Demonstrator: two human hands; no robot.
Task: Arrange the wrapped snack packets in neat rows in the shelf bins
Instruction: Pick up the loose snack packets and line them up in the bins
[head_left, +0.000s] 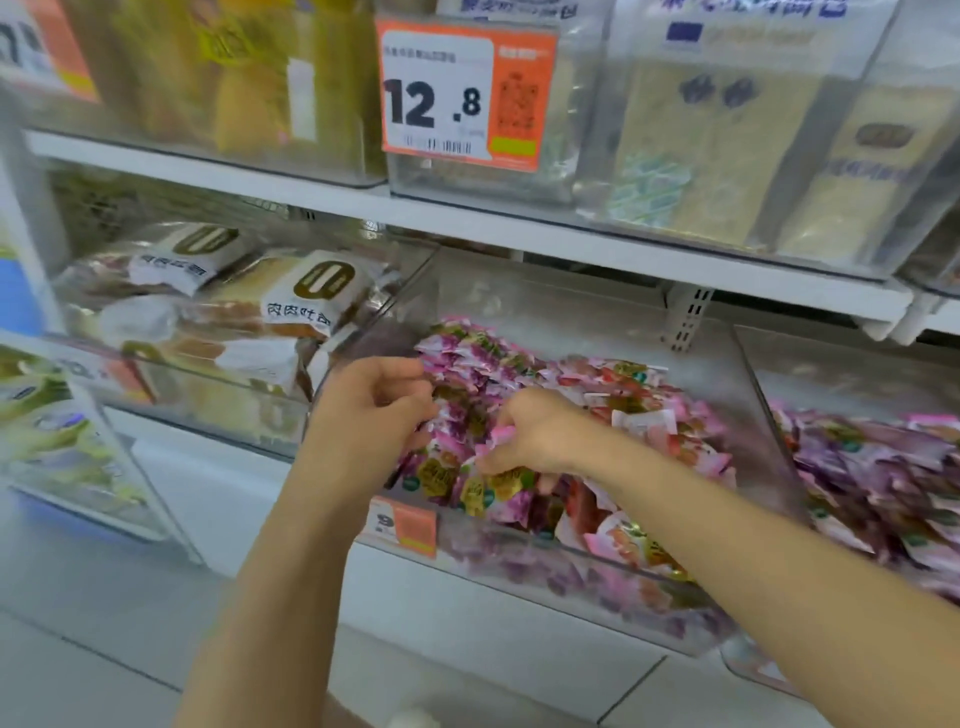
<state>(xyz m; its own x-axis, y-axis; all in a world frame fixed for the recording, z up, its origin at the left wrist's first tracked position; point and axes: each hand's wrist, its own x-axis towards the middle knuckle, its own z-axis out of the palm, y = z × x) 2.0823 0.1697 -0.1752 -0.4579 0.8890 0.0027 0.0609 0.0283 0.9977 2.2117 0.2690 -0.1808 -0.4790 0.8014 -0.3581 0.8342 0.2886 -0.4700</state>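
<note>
A clear plastic shelf bin (587, 569) in the middle holds several small pink, purple and red wrapped snack packets (639, 395) in a loose heap. My left hand (371, 405) is inside the bin's left side, its fingers curled on packets at the heap's left edge. My right hand (535, 436) is just to its right, fingers curled round a pink packet (501, 434) near the front of the heap. The fingertips of both hands are partly hidden among the wrappers.
A second clear bin (769, 384) at the right holds more purple and pink packets (878, 467). The bin at the left (218, 415) holds wrapped bread packs (306, 306). The shelf above carries clear bins and an orange price tag (467, 93). White floor tiles lie below.
</note>
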